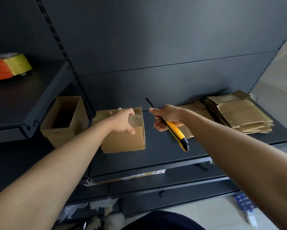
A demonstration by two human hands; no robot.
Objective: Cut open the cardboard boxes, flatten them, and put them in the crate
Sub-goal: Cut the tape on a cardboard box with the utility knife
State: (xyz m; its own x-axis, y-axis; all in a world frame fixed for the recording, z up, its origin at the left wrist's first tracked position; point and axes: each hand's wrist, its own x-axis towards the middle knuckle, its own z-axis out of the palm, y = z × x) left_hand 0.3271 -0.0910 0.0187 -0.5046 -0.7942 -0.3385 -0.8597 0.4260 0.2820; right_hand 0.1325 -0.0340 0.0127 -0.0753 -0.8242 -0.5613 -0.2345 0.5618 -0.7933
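Note:
A small taped cardboard box (124,140) stands on the dark shelf (156,155). My left hand (124,121) rests on its top, thumb down the front, fingers over a strip of clear tape. To the right of the box, my right hand (166,117) grips a yellow and black utility knife (177,133). Its long black blade points up and left, held in the air just right of the box and not touching it. A stack of flattened boxes (239,113) lies at the right end of the shelf.
An open, upright cardboard box (64,120) stands left of the taped one, past the shelf upright. An orange tape dispenser (8,67) sits on the higher left shelf. More cardboard and plastic scraps lie on lower shelves and the floor.

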